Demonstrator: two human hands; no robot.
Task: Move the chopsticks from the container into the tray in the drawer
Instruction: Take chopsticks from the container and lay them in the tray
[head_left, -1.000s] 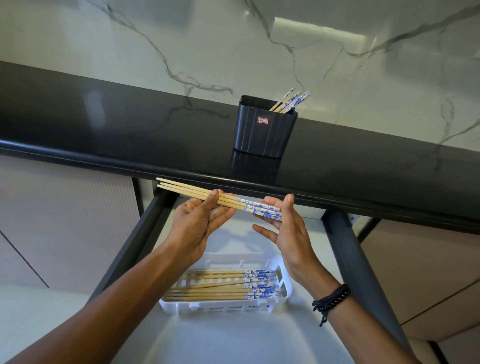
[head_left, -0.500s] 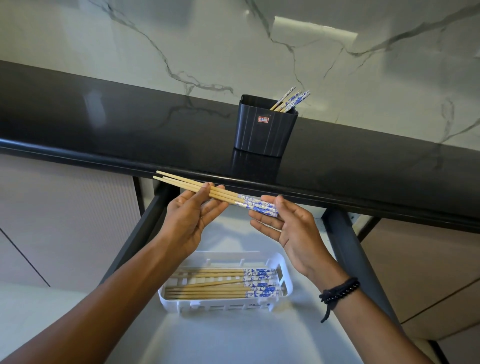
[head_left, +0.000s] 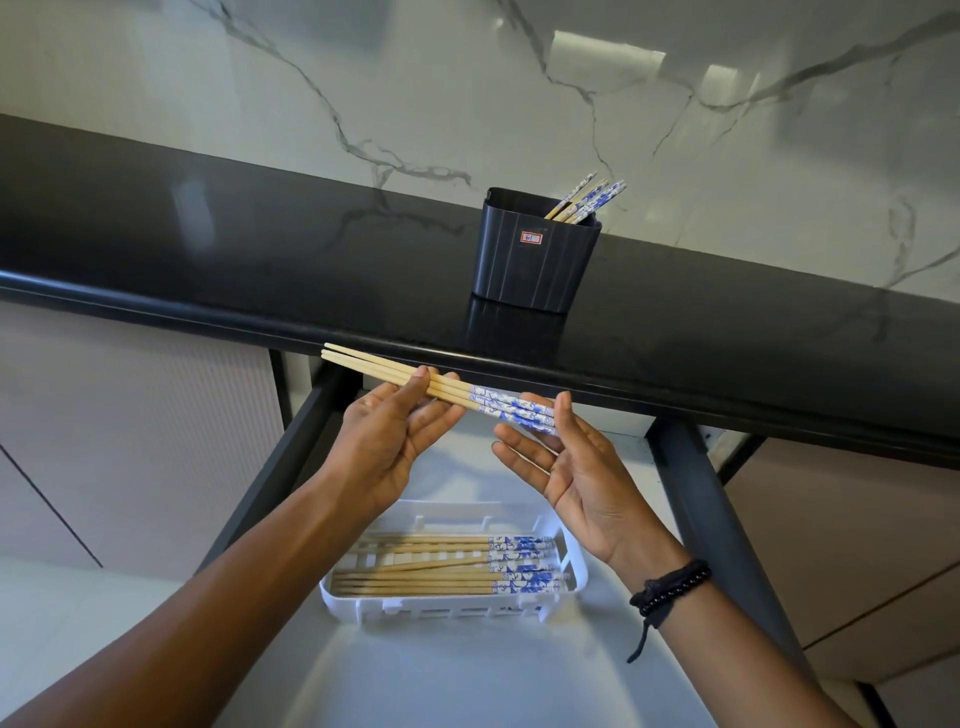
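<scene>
A small bundle of wooden chopsticks (head_left: 457, 396) with blue-and-white patterned ends lies level in the air just below the counter edge. My left hand (head_left: 387, 441) holds the bare wooden part between thumb and fingers. My right hand (head_left: 576, 467) pinches the patterned ends with thumb and fingertips. Below them, a white slotted tray (head_left: 447, 605) in the open drawer holds several chopsticks lying side by side. The black ribbed container (head_left: 535, 260) stands on the counter with a few chopsticks (head_left: 584, 200) leaning out of its right corner.
The black glossy countertop (head_left: 260, 260) runs across the view, backed by a white marble wall (head_left: 467, 93). Dark drawer side rails (head_left: 711, 525) flank the pale drawer floor (head_left: 467, 675). Beige cabinet fronts sit on both sides.
Both hands have kept hold of the bundle and lifted it slightly toward the counter edge. My right hand's fingers have shifted under the patterned ends.
</scene>
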